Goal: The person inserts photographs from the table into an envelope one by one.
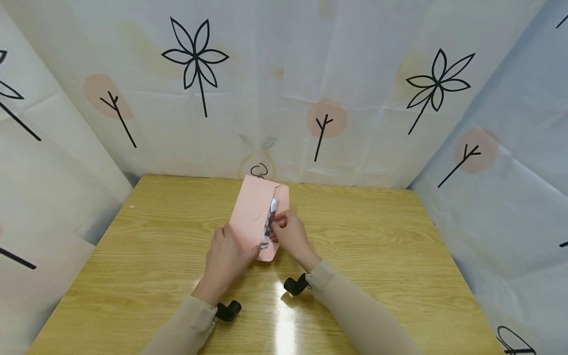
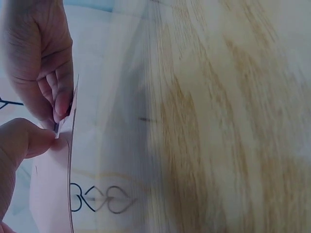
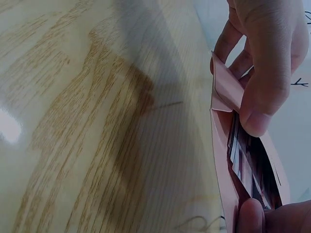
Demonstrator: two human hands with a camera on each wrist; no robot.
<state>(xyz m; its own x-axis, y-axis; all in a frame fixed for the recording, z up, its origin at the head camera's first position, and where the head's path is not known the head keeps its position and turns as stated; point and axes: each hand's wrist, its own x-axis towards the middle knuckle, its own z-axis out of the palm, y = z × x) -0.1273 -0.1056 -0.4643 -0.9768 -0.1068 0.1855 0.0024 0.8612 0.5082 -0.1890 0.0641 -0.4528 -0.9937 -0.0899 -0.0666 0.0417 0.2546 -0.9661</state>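
A pink envelope (image 1: 250, 207) is held up at a tilt over the table, its flap (image 1: 283, 197) folded out to the right. My left hand (image 1: 226, 254) grips its near end; in the right wrist view the left thumb (image 3: 257, 121) presses inside the mouth while fingers lie behind the paper. Glossy printed cards (image 1: 269, 224), which look like photos, show in the opening (image 3: 243, 165). My right hand (image 1: 290, 234) pinches at the cards' edge with thumb and fingertips (image 3: 251, 216). How many cards there are is hidden by the envelope.
The wooden table (image 1: 377, 246) spreads around both hands. Patterned cloth (image 1: 266, 74) hangs behind and at both sides. A small pale scrap (image 1: 131, 206) lies at the table's far left. Black wrist cameras (image 1: 229, 311) jut from both cuffs.
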